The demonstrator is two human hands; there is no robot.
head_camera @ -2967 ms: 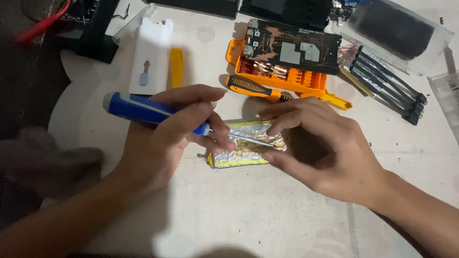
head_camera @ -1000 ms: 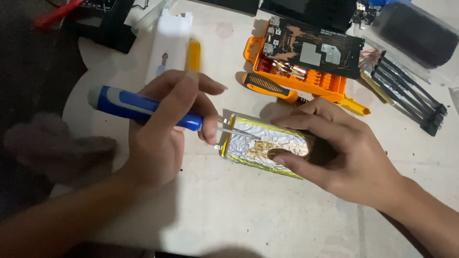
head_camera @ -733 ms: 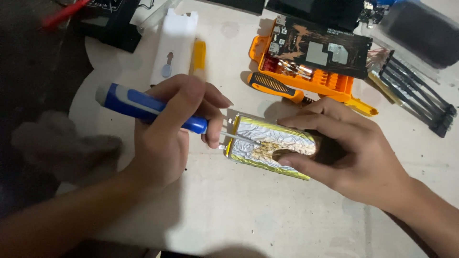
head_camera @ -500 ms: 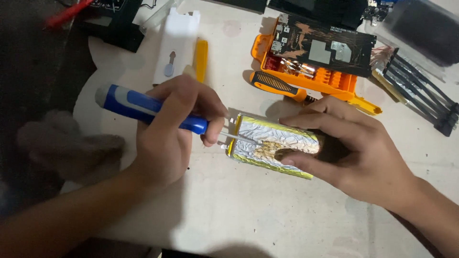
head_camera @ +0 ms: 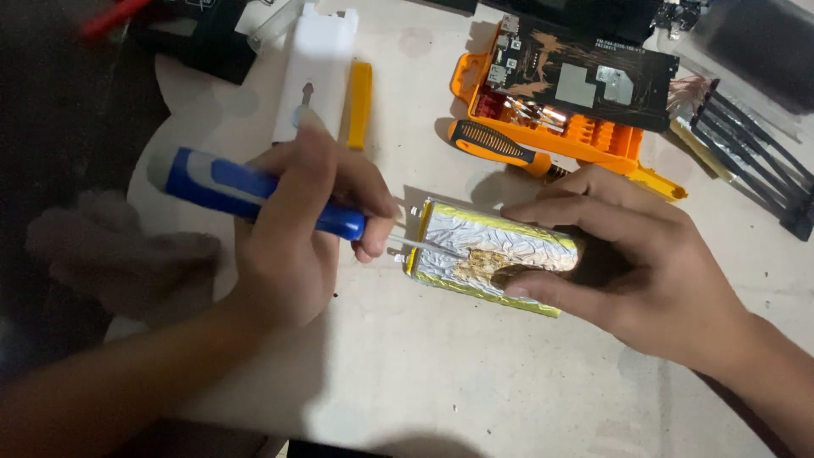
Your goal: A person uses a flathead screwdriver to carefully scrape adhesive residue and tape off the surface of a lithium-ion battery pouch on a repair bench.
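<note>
— What do we hold in our left hand?

— We wrap it tight round the blue-handled screwdriver with a thin metal shaft. The tip points away from that hand, toward our other hand.

— And where is the flat silver foil pouch with yellow edges?

— It lies on the pale table, just past the tip. Its long side runs on in nearly the same line as the tool. The tip touches its near end.

— What does our right hand do?

— It pinches the far end of the pouch, fingers on top, thumb at the side. Our left hand is nearer the end we poke.
</note>
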